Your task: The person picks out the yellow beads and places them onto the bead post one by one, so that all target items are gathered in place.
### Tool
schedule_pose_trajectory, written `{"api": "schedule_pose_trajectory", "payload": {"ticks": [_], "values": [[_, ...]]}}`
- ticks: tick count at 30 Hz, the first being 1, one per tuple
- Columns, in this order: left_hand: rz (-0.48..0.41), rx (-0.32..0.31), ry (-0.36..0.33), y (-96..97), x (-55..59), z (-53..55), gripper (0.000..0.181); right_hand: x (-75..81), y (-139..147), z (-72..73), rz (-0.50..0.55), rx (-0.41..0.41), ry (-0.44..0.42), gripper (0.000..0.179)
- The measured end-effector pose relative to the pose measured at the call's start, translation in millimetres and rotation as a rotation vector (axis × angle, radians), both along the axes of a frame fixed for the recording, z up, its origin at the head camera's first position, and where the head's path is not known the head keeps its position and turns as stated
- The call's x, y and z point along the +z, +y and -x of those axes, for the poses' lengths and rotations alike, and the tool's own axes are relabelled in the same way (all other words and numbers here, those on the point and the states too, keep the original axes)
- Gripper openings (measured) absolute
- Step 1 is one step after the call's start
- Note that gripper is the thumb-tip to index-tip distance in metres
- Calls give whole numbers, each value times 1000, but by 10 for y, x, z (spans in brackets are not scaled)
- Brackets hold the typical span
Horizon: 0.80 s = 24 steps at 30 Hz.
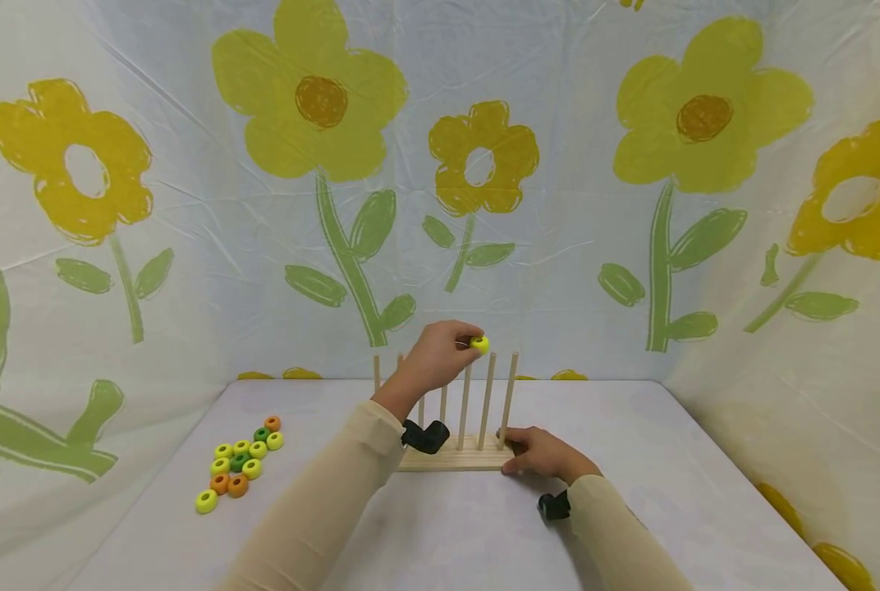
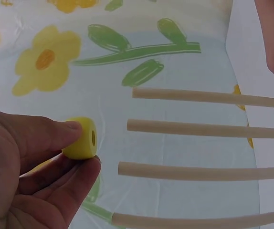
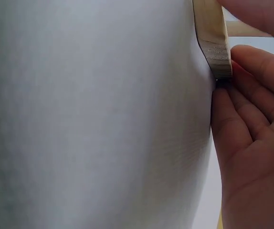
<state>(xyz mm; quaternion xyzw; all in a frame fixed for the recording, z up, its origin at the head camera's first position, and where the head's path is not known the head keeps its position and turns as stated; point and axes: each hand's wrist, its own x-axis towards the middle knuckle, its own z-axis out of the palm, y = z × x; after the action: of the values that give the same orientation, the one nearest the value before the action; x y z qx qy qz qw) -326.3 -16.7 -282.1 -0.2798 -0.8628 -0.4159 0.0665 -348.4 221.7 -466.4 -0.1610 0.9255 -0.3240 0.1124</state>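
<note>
My left hand [image 1: 438, 355] pinches a bright yellow bead [image 1: 480, 345] between thumb and fingers, up at the height of the peg tops. In the left wrist view the yellow bead [image 2: 81, 143] has its hole turned toward the tips of bare wooden pegs [image 2: 175, 171], a small gap apart. These pegs rise from a pale wooden base [image 1: 451, 465] on the table; my left forearm hides part of it. My right hand [image 1: 547, 454] grips the right end of the base, thumb at the front and fingers behind. The right wrist view shows fingers around the base's end [image 3: 212, 38].
On the left of the white table [image 1: 469, 542] lies a group of loose beads: several yellow ones [image 1: 206, 501], orange ones [image 1: 237, 485] and green ones [image 1: 262, 435]. A flower-printed cloth [image 1: 558, 246] hangs behind and at both sides of the table.
</note>
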Motion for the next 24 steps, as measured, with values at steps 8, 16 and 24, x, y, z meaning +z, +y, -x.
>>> {"api": "schedule_pose_trajectory", "payload": {"ticks": [8,16,24], "values": [[19,-1,-5,121,-1,45,36,-4,-2,-3,0,-5,2,66],[36,3,-5,231,4,74,36,20,-21,-20,8,-22,-6,67],[19,-16,5,320,-41,76,34,10,-8,-8,-9,-10,27,68]]}}
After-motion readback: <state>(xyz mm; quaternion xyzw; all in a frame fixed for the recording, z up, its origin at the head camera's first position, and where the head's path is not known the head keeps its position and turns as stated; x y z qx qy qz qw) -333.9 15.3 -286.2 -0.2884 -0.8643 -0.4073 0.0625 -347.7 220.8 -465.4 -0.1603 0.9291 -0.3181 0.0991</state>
